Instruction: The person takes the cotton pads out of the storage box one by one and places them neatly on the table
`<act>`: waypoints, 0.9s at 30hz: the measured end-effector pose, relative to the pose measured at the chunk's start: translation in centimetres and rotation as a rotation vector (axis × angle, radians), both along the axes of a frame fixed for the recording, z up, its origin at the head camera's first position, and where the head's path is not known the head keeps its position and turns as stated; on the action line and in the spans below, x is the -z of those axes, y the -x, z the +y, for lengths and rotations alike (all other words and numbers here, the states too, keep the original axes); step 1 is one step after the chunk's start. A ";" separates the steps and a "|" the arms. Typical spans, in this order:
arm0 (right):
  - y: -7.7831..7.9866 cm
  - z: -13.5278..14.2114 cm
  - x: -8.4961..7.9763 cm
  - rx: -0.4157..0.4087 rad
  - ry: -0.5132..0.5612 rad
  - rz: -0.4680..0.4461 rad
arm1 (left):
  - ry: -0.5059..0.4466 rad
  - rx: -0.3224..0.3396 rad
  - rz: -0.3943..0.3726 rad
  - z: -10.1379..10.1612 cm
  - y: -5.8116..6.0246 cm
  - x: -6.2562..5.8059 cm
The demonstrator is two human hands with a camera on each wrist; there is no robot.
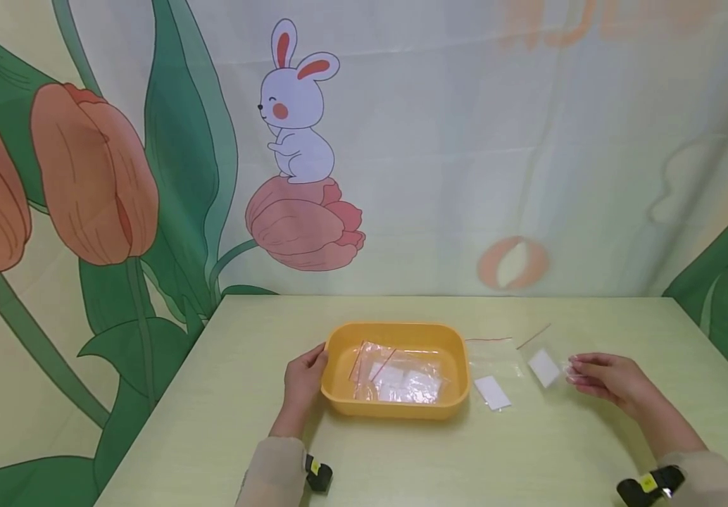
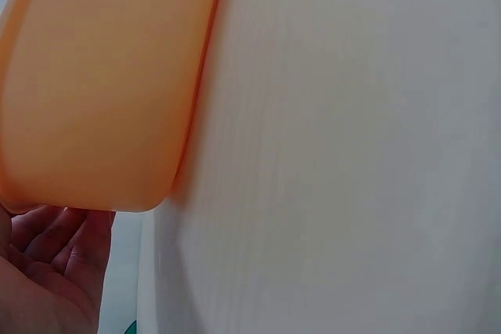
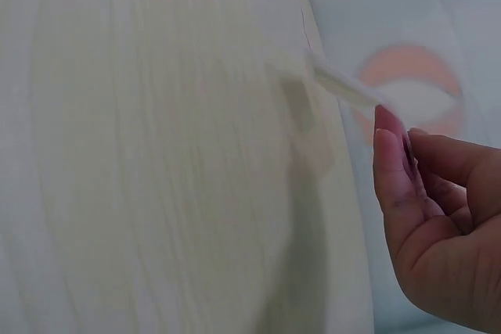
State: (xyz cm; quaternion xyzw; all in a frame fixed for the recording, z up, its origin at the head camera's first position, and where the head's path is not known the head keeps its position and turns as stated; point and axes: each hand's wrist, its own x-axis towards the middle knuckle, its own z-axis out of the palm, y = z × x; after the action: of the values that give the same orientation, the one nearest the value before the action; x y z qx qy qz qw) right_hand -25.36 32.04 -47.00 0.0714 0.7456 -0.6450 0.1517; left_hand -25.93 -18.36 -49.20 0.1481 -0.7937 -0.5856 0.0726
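My left hand grips the left end of a yellow plastic tray, its thumb at the rim. In the left wrist view, the fingers lie against the tray's end wall. Several clear zip bags with white pieces inside lie overlapping in the tray. To the tray's right, my right hand pinches one edge of a clear zip bag holding a white rectangular piece. The right wrist view shows this bag edge-on between thumb and fingers, above the table.
Another clear zip bag with a white piece lies on the pale wooden table, just right of the tray. Behind the table's back edge hangs a printed cloth with tulips and a rabbit.
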 end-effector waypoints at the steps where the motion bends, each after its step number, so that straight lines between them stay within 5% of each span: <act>1: 0.0 0.1 0.1 0.008 -0.007 -0.006 | 0.003 -0.002 0.000 0.0 0.0 0.0; 9: -0.3 0.6 0.8 0.039 -0.014 -0.037 | 0.021 -0.004 0.004 0.1 -0.1 -0.1; 17: -0.4 0.3 1.3 0.030 -0.192 -0.056 | 0.012 -0.007 -0.001 0.1 0.0 -0.2; 27: -0.6 -0.2 1.4 0.005 -0.245 -0.056 | -0.013 -0.003 0.000 0.1 -0.1 -0.1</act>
State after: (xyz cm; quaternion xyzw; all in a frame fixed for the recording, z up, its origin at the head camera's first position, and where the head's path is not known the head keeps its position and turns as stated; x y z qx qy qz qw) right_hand -24.75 31.81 -48.38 0.1092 0.8142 -0.5471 0.1607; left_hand -25.86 -18.26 -49.10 0.1495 -0.7898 -0.5904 0.0726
